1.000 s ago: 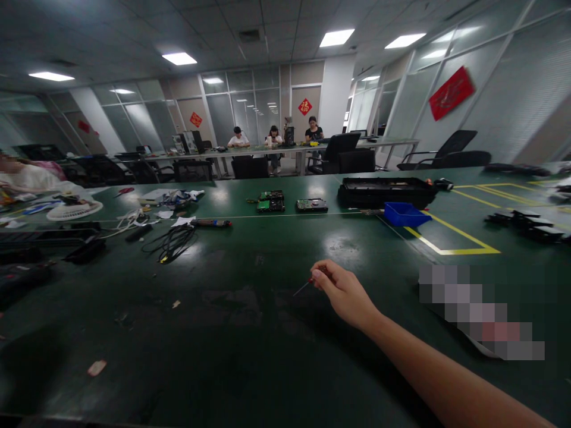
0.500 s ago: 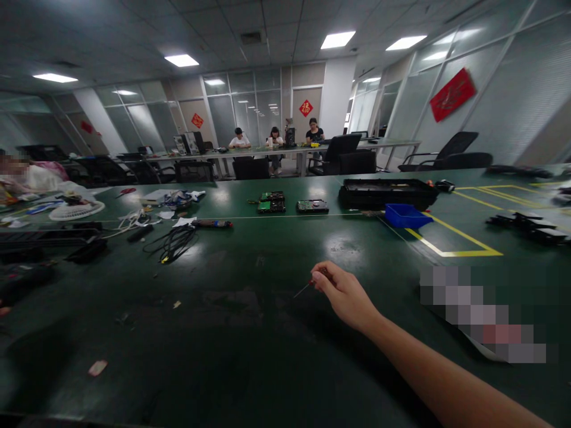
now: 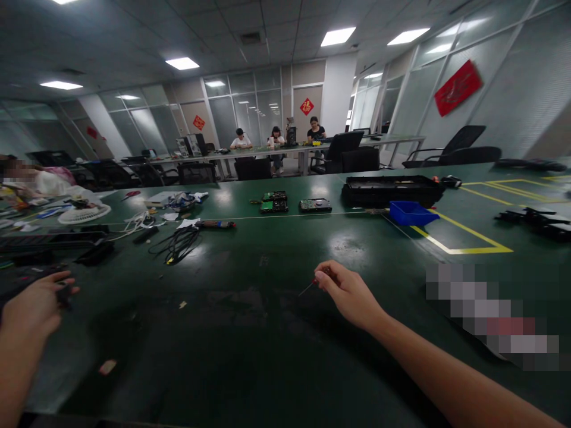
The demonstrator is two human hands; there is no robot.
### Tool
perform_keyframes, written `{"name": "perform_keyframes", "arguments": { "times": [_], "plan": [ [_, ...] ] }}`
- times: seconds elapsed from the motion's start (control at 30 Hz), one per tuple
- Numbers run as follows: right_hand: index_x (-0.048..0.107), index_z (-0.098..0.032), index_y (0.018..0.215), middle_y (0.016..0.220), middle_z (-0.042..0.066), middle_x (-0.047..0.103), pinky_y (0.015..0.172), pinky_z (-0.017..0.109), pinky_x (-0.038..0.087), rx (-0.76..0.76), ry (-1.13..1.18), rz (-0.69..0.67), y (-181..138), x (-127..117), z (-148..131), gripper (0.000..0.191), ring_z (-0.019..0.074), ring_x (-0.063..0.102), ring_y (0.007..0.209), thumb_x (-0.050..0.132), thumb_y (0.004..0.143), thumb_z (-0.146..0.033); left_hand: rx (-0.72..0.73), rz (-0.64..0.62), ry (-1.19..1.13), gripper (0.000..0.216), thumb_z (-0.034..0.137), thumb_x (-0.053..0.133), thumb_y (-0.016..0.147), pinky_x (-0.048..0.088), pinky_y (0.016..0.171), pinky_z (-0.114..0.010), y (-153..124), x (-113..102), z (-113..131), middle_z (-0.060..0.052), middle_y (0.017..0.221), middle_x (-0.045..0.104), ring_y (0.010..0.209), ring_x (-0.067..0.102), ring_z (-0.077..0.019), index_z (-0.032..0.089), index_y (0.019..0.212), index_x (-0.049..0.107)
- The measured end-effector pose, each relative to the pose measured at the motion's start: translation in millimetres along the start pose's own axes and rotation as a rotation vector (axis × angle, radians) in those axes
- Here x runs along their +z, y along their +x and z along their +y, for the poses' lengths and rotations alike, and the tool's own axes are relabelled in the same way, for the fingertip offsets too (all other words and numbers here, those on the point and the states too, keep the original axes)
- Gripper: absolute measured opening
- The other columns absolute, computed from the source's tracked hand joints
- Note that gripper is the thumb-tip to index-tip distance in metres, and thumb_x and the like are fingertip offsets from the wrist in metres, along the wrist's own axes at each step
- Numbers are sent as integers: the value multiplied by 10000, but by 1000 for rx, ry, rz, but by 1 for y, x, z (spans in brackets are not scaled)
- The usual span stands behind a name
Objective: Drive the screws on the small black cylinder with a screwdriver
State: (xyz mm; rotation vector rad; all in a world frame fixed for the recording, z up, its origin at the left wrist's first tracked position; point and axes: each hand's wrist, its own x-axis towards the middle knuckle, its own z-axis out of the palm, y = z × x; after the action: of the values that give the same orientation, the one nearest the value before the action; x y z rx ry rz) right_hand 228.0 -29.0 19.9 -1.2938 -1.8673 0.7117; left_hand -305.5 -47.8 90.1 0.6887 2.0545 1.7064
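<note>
My right hand (image 3: 350, 294) hovers over the middle of the green table (image 3: 250, 345), fingers pinched on a small red-handled screwdriver (image 3: 312, 285) whose thin tip points left and down. My left hand (image 3: 33, 309) is at the left edge, fingers curled onto a dark object (image 3: 27, 276) lying there; what that object is I cannot make out.
Black cables (image 3: 176, 244), a white fan (image 3: 84, 213) and black parts lie at the left. Circuit boards (image 3: 273, 203), a hard drive (image 3: 314, 205), a black tray (image 3: 392, 190) and a blue bin (image 3: 413, 212) sit farther back. Three people sit at a distant table.
My left hand has come into view at the left edge, onto the dark object. The right hand with the screwdriver has hardly moved.
</note>
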Motion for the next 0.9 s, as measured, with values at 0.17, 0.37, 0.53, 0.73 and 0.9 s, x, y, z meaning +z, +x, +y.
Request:
{"name": "perform_keyframes", "arguments": {
  "times": [0.17,0.37,0.53,0.73,0.9],
  "plan": [
    [660,-227,1055,768,5,698,696,322,497,52,22,-27,1,0,-2,264,184,682,729,507,957,-420,-43,-168,-124,314,-6,463,603,379,583,-223,-32,56,5,47,653,549,592,518,-102,159,832,598],
    [643,-218,1106,763,9,705,694,327,515,58,55,-6,0,-2,-3,286,189,694,731,503,949,-411,71,-687,-130,301,217,584,660,409,637,-286,-121,139,13,-19,802,572,696,530,-171,143,950,618],
    [643,-230,1085,876,31,723,713,337,516,23,48,-8,0,-3,-1,256,196,691,795,530,944,-411,333,-1002,128,484,120,591,655,431,825,-328,-199,184,12,-47,1013,611,912,578,-206,196,1133,570],
    [663,-239,1117,934,24,737,748,339,504,-25,28,-19,-1,-4,-2,246,196,683,836,562,932,-366,516,-1119,245,401,8,489,722,436,864,-337,-251,224,-5,-51,1055,637,968,590,-205,203,1064,562],
    [681,-228,975,806,11,713,682,327,495,-10,35,13,-4,-6,-7,222,191,665,734,561,930,-410,587,-1133,250,294,74,587,781,456,906,-350,-249,232,-28,-43,1071,665,1009,610,-221,219,1031,635]
  ]
}}
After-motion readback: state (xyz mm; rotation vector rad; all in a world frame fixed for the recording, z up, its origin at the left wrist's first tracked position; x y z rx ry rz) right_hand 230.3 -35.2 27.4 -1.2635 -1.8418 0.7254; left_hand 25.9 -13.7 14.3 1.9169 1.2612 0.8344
